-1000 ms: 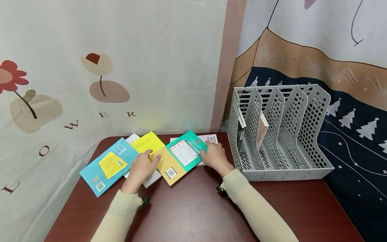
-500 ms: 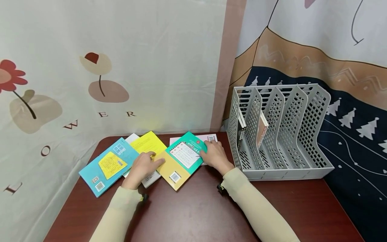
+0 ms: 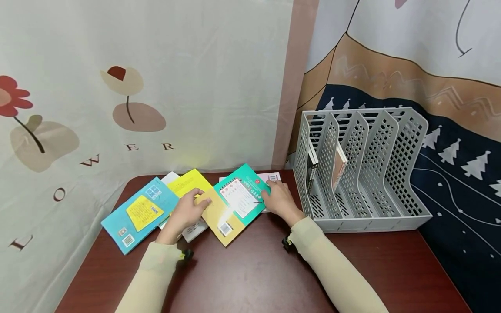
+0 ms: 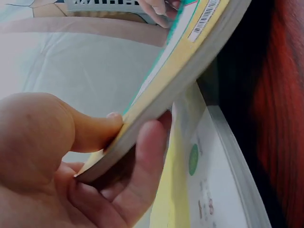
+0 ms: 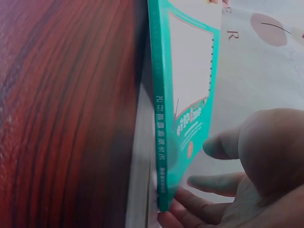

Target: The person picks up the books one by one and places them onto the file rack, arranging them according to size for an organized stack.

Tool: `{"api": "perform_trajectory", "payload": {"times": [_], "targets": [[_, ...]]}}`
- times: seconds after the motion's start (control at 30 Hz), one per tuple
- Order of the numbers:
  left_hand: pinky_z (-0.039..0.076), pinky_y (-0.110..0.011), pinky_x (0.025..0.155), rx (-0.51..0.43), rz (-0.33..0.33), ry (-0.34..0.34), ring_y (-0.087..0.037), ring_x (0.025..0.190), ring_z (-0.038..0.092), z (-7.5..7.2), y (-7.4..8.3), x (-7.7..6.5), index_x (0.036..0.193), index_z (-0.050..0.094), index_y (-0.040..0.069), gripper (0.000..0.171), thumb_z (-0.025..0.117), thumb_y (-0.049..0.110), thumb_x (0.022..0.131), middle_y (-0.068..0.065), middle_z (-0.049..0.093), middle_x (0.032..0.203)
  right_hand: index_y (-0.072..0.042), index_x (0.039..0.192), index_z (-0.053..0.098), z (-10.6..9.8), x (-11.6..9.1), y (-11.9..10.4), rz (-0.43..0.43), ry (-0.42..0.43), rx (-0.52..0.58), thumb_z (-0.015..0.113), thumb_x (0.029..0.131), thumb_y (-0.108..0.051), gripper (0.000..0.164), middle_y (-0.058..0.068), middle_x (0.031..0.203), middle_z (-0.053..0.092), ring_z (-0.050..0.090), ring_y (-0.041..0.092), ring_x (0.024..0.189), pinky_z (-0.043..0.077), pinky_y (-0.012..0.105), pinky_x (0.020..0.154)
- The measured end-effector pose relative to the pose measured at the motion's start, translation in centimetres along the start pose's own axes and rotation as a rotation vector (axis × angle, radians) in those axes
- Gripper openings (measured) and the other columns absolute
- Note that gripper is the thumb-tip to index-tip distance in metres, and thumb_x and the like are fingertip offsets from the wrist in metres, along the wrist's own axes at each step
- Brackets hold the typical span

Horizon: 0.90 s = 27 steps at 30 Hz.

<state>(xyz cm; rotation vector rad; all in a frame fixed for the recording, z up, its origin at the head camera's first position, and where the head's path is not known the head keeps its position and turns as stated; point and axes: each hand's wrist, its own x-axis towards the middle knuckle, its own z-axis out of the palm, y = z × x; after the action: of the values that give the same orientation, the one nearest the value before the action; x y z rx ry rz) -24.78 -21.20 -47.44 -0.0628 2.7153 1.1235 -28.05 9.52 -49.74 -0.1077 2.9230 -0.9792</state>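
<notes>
Green-and-yellow rectangular paperback book (image 3: 233, 205): probably light, bendy, slick; best held by opposite edges. Pinched by left fingers (image 4: 149, 154) at yellow end, right fingers (image 5: 213, 184) at green.

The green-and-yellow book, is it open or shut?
Shut. The left hand pinches the book, and its page edges lie together in one block.

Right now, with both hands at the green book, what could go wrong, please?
The left hand pinches the green book near one corner, so it might twist or slip. The yellow book and pink book lie partly beneath it and could be dragged along. The rack stands close beside the right hand, so a quick swing may bump it.
</notes>
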Motion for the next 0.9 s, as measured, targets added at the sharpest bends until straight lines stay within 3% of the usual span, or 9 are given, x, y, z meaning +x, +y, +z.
{"api": "perform_trajectory", "payload": {"times": [0.03, 0.1, 0.2, 0.27, 0.47, 0.6, 0.7, 0.9], "targets": [[0.056, -0.035, 0.071, -0.004, 0.015, 0.008, -0.026, 0.068, 0.068, -0.2, 0.0, 0.0, 0.148, 0.054, 0.005, 0.047, 0.061, 0.036, 0.113, -0.017, 0.069, 0.098, -0.001, 0.159, 0.056, 0.0, 0.0, 0.0, -0.001, -0.005, 0.008, 0.052, 0.114, -0.027, 0.053, 0.027, 0.163, 0.054, 0.049, 0.047, 0.151, 0.043, 0.057, 0.127], [0.056, -0.04, 0.08, 0.012, 0.05, 0.036, -0.027, 0.079, 0.067, -0.5, 0.1, 0.0, 0.147, 0.058, 0.004, 0.047, 0.06, 0.036, 0.114, -0.017, 0.069, 0.104, 0.0, 0.159, 0.056, -0.1, -0.1, 0.0, -0.001, -0.018, 0.013, 0.048, 0.115, -0.026, 0.051, 0.028, 0.163, 0.054, 0.048, 0.048, 0.153, 0.041, 0.058, 0.128], [0.051, -0.046, 0.092, 0.032, 0.093, 0.075, -0.032, 0.1, 0.063, -1.0, 0.3, 0.0, 0.146, 0.063, 0.004, 0.046, 0.058, 0.036, 0.114, -0.021, 0.07, 0.12, 0.001, 0.16, 0.055, -0.3, -0.3, -0.1, -0.011, -0.039, 0.011, 0.044, 0.117, -0.025, 0.051, 0.028, 0.163, 0.054, 0.049, 0.048, 0.154, 0.041, 0.059, 0.129], [0.053, -0.045, 0.094, 0.013, 0.11, 0.07, -0.032, 0.108, 0.066, -1.3, 0.5, -0.1, 0.147, 0.064, 0.004, 0.046, 0.058, 0.036, 0.114, -0.021, 0.071, 0.128, 0.0, 0.162, 0.053, -0.7, -0.7, -0.3, -0.01, -0.056, 0.019, 0.043, 0.118, -0.028, 0.053, 0.027, 0.164, 0.054, 0.05, 0.046, 0.155, 0.041, 0.058, 0.129], [0.053, -0.03, 0.071, -0.107, 0.153, 0.01, -0.02, 0.083, 0.073, -2.3, 1.8, -0.6, 0.147, 0.065, 0.005, 0.044, 0.059, 0.034, 0.114, -0.016, 0.08, 0.113, 0.0, 0.17, 0.038, -3.1, -2.3, -1.2, -0.015, -0.086, 0.098, 0.045, 0.118, -0.037, 0.063, 0.024, 0.172, 0.047, 0.046, 0.039, 0.161, 0.04, 0.057, 0.131], [0.051, -0.027, 0.062, -0.178, 0.187, 0.01, -0.018, 0.078, 0.073, -3.0, 2.8, -0.9, 0.143, 0.066, 0.006, 0.04, 0.06, 0.033, 0.114, -0.016, 0.08, 0.11, -0.004, 0.17, 0.039, -5.7, -3.3, -1.4, -0.032, -0.066, 0.175, 0.048, 0.117, -0.038, 0.064, 0.024, 0.159, 0.061, 0.067, 0.035, 0.133, 0.055, 0.053, 0.113], [0.05, -0.027, 0.059, -0.239, 0.208, 0.009, -0.018, 0.074, 0.073, -3.3, 3.6, -1.0, 0.14, 0.067, 0.007, 0.037, 0.061, 0.032, 0.114, -0.015, 0.08, 0.105, -0.007, 0.167, 0.046, -7.7, -3.8, -1.1, -0.038, -0.068, 0.251, 0.05, 0.117, -0.04, 0.06, 0.02, 0.134, 0.072, 0.071, 0.026, 0.099, 0.059, 0.044, 0.089], [0.059, -0.029, 0.068, -0.377, 0.214, 0.016, -0.02, 0.074, 0.075, -2.9, 5.8, -0.8, 0.133, 0.07, 0.004, 0.032, 0.064, 0.029, 0.113, -0.011, 0.079, 0.099, -0.005, 0.153, 0.051, -10.1, -4.5, -0.2, 0.035, -0.203, 0.625, 0.047, 0.119, -0.037, 0.047, 0.015, 0.1, 0.069, 0.067, 0.022, 0.061, 0.06, 0.041, 0.053]]}}
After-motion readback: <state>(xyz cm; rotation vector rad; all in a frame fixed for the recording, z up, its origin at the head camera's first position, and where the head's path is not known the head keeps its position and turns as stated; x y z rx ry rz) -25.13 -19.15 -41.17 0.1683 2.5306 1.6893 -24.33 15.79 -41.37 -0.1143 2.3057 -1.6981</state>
